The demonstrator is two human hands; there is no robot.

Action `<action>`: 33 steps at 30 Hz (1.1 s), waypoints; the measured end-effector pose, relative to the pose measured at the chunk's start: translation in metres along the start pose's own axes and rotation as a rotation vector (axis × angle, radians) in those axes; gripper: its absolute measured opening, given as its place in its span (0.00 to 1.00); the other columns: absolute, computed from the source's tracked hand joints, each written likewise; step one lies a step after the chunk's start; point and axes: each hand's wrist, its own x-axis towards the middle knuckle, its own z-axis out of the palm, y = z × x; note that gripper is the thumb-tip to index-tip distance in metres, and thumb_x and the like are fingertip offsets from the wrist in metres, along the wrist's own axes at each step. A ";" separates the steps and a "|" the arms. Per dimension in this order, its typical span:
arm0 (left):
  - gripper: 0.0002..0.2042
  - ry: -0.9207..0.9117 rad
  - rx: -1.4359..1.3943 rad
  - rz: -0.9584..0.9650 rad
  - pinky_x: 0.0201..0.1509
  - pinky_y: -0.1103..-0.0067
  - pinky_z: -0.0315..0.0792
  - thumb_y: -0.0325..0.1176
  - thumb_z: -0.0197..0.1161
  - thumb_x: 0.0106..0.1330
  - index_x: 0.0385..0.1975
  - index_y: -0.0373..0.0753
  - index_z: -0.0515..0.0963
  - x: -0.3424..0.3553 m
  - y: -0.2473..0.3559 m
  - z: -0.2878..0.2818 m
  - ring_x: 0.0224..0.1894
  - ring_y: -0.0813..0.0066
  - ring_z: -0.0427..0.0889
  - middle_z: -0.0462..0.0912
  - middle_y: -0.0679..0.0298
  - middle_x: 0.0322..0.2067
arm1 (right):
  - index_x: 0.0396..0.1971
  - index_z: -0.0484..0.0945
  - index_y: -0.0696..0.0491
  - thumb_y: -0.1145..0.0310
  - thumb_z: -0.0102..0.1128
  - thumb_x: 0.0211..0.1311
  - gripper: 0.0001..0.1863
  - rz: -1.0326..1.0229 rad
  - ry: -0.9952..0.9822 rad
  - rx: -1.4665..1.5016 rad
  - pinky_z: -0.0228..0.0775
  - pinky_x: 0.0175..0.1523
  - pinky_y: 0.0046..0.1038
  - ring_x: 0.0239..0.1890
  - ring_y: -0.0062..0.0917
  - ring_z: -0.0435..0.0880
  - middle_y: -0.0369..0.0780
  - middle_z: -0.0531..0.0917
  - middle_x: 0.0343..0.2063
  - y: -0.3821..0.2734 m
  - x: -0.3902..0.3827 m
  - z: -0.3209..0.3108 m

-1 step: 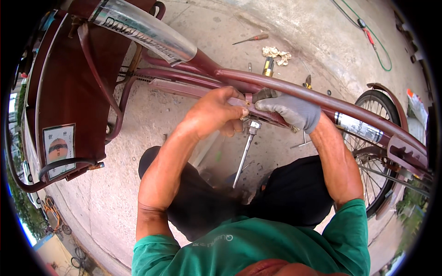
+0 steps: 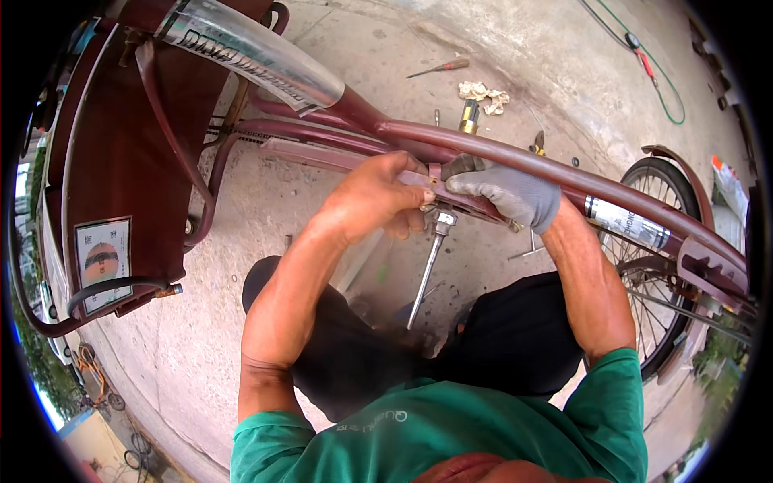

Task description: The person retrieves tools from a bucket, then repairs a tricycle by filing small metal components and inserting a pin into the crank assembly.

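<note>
My bare left hand (image 2: 374, 197) grips a long, pale maroon metal bar (image 2: 314, 158) beneath the thick maroon frame tube (image 2: 475, 143), its thumb on the bar near a small tab. My right hand (image 2: 503, 193), in a grey glove with dark, soiled fingertips, is curled on the same bar just right of the left. Parts of both hands' fingers are hidden behind the metal. Just below the bar, between my hands, a chrome socket wrench (image 2: 436, 249) has its head up against the work and its handle pointing down toward my knees.
A maroon metal body panel (image 2: 129, 161) fills the left; a spoked wheel (image 2: 680, 189) stands right. On the concrete beyond lie a screwdriver (image 2: 451, 65), crumpled paper or cloth (image 2: 483, 92), a dark-and-yellow cylinder (image 2: 469, 117), pliers (image 2: 538, 145) and a green cord (image 2: 676, 97). A T-handle tool (image 2: 527, 252) lies right.
</note>
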 end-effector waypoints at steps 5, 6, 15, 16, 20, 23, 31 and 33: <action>0.15 -0.004 0.001 -0.006 0.21 0.81 0.72 0.29 0.68 0.69 0.51 0.30 0.75 -0.002 0.003 0.000 0.19 0.75 0.81 0.84 0.57 0.23 | 0.36 0.84 0.56 0.59 0.61 0.70 0.14 -0.002 0.020 0.028 0.65 0.34 0.23 0.30 0.13 0.72 0.28 0.78 0.28 -0.005 -0.003 0.003; 0.15 -0.002 -0.001 -0.005 0.21 0.81 0.72 0.29 0.68 0.69 0.51 0.30 0.75 -0.002 0.003 0.000 0.19 0.75 0.81 0.84 0.57 0.23 | 0.37 0.84 0.56 0.60 0.60 0.71 0.14 -0.016 -0.004 0.015 0.65 0.35 0.23 0.31 0.14 0.72 0.28 0.79 0.29 -0.004 -0.002 0.002; 0.17 -0.023 -0.007 -0.005 0.21 0.81 0.74 0.28 0.68 0.69 0.53 0.28 0.75 0.001 -0.002 -0.003 0.22 0.74 0.84 0.86 0.57 0.28 | 0.43 0.84 0.56 0.61 0.59 0.72 0.14 0.011 -0.008 0.032 0.68 0.40 0.22 0.35 0.13 0.73 0.29 0.81 0.34 0.001 0.001 0.000; 0.17 -0.023 -0.008 -0.006 0.21 0.81 0.74 0.28 0.68 0.69 0.53 0.28 0.75 0.002 -0.003 -0.004 0.22 0.74 0.84 0.86 0.57 0.28 | 0.43 0.84 0.56 0.61 0.59 0.72 0.14 0.015 -0.013 0.033 0.68 0.40 0.22 0.35 0.13 0.73 0.29 0.80 0.33 0.002 0.002 0.000; 0.17 -0.047 0.000 -0.018 0.27 0.76 0.76 0.31 0.67 0.71 0.54 0.31 0.75 0.003 -0.004 -0.006 0.22 0.70 0.84 0.86 0.55 0.26 | 0.41 0.85 0.55 0.61 0.60 0.71 0.13 0.023 -0.012 0.042 0.67 0.38 0.23 0.34 0.13 0.73 0.29 0.80 0.33 -0.002 0.000 0.001; 0.17 -0.049 -0.006 -0.014 0.27 0.76 0.76 0.31 0.68 0.70 0.53 0.30 0.75 0.001 -0.002 -0.006 0.22 0.70 0.84 0.86 0.55 0.25 | 0.40 0.85 0.55 0.60 0.60 0.70 0.13 0.051 0.002 0.035 0.66 0.36 0.22 0.33 0.13 0.72 0.29 0.80 0.32 -0.002 0.001 0.000; 0.18 -0.066 -0.021 -0.004 0.21 0.81 0.72 0.30 0.70 0.68 0.52 0.29 0.75 -0.001 0.003 -0.005 0.20 0.75 0.81 0.84 0.58 0.25 | 0.40 0.85 0.54 0.61 0.62 0.70 0.12 0.015 -0.001 0.059 0.66 0.33 0.22 0.30 0.12 0.73 0.28 0.79 0.29 -0.005 -0.001 0.002; 0.17 -0.056 -0.018 -0.013 0.21 0.81 0.72 0.30 0.70 0.68 0.52 0.29 0.75 -0.002 0.005 -0.003 0.18 0.75 0.81 0.84 0.58 0.23 | 0.41 0.85 0.54 0.62 0.62 0.70 0.11 0.032 0.010 0.066 0.67 0.35 0.22 0.32 0.13 0.74 0.29 0.80 0.31 -0.001 0.000 -0.001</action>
